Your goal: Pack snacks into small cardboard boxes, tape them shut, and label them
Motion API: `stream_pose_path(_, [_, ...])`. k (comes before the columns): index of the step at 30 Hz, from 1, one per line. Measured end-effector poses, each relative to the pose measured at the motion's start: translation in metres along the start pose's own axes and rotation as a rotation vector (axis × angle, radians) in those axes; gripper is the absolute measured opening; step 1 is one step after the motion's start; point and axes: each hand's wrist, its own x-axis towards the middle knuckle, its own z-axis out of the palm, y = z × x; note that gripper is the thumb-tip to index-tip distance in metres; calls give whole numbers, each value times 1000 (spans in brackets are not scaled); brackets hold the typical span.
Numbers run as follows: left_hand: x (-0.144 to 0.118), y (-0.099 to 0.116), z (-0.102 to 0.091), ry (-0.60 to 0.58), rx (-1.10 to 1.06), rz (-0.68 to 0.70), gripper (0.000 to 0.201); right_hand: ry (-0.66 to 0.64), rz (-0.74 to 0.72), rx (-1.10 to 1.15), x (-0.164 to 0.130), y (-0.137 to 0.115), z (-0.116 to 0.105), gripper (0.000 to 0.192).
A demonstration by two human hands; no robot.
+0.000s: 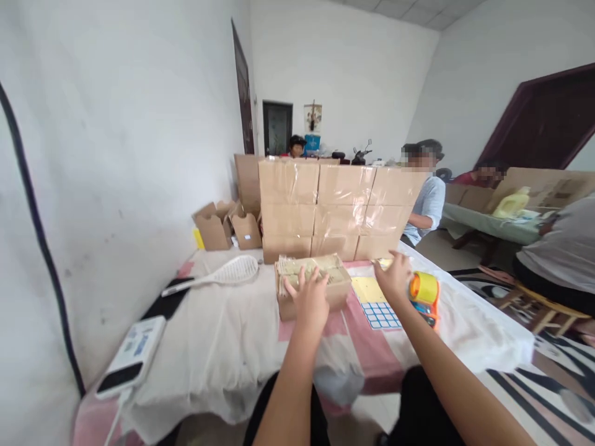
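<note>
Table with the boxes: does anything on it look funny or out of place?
Yes, the white mesh racket lying on the white cloth-covered table looks odd among packing things: the open brown cardboard box under the left hand and the orange tape dispenser by the right hand.

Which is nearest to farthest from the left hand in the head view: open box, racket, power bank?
1. Open box: under the left hand, touching.
2. Racket: to the left on the cloth.
3. Power bank: far left, at the table's near edge.
</note>
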Motion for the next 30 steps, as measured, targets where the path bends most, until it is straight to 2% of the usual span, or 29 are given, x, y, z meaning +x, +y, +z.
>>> stream_pose_path(2, [-1, 2, -1, -24, 6, 47, 60, 73, 142, -16, -9, 33, -7, 48])
stream_pose_path(4, [-2, 4, 0, -31, 17, 108, 60, 114, 189, -21, -14, 53, -16, 45])
stream_pose_path(7, [-6, 12, 3, -27, 30, 157, 57, 121, 175, -66, -12, 66, -29, 45])
stream_pose_path(13, [-16, 31, 12, 43, 43, 103, 46, 70, 269, -150, -4, 96, -42, 59])
stream_pose_path(15, [-18, 37, 14, 98, 50, 107, 41, 2, 336, -74, -1, 114, -47, 65])
stream_pose_path(19, [-22, 45, 15, 213, 58, 147, 29, -303, 392, 149, 1, 146, -57, 76])
stream_pose_path(22, [-24, 48, 14, 259, 65, 158, 28, -384, 358, 164, -2, 156, -62, 79])
stream_pose_path(26, [-24, 48, 13, 271, 82, 128, 25, -337, 298, 134, -3, 155, -63, 83])
stream_pose_path(30, [-23, 47, 14, 289, 89, 110, 24, -276, 334, 134, 0, 151, -66, 76])
